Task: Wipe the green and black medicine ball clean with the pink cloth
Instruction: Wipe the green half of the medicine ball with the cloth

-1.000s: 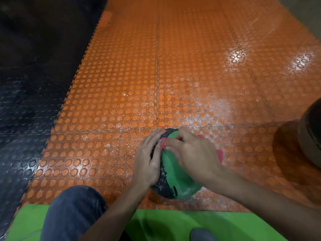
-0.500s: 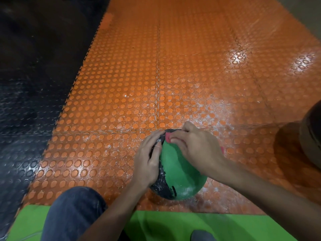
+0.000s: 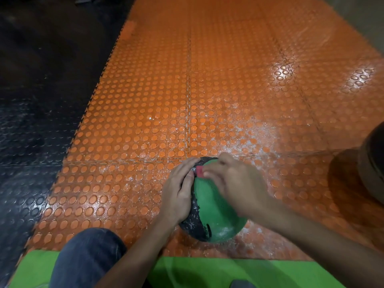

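Note:
The green and black medicine ball (image 3: 216, 213) sits on the orange studded floor near the bottom centre, dusted with white powder on its black side. My left hand (image 3: 178, 192) lies flat against the ball's left black side, fingers straight. My right hand (image 3: 234, 183) covers the ball's top right and presses the pink cloth (image 3: 200, 171) onto the ball near its top. Only a small pink corner of the cloth shows past my fingers; the remainder is hidden under the hand.
White powder is scattered on the orange studded tiles (image 3: 207, 90) around the ball. Black studded flooring (image 3: 31, 121) lies to the left. A green mat (image 3: 207, 273) runs along the bottom, with my knee in dark jeans (image 3: 87, 258). A dark round object (image 3: 372, 163) sits at the right edge.
My right hand with the pink cloth has slid over the ball's top toward the far left. The left hand has stayed on the ball's side.

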Demonstrator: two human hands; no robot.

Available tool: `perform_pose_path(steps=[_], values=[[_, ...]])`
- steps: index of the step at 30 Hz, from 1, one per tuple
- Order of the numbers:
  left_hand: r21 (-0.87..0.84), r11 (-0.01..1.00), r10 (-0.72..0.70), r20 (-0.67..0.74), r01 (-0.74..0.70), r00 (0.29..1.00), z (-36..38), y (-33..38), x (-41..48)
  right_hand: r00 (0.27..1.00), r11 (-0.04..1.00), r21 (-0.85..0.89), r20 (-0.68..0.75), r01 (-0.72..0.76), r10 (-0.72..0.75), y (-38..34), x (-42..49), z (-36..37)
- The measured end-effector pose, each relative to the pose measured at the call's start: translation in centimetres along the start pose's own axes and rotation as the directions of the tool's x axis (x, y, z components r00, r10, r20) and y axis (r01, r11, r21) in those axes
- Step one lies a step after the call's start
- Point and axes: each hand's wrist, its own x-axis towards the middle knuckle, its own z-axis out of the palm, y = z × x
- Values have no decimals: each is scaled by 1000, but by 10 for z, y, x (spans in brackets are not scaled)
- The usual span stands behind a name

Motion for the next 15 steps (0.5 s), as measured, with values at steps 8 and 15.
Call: perform_pose_path(steps=[8, 15], values=[[40, 998, -40, 52, 38, 998, 2, 4, 8, 974, 975, -5, 42, -221, 221, 30, -3, -3], [34, 997, -71, 23, 70, 997, 4, 6, 7, 996, 997, 25, -45, -78, 79, 16, -10, -1]])
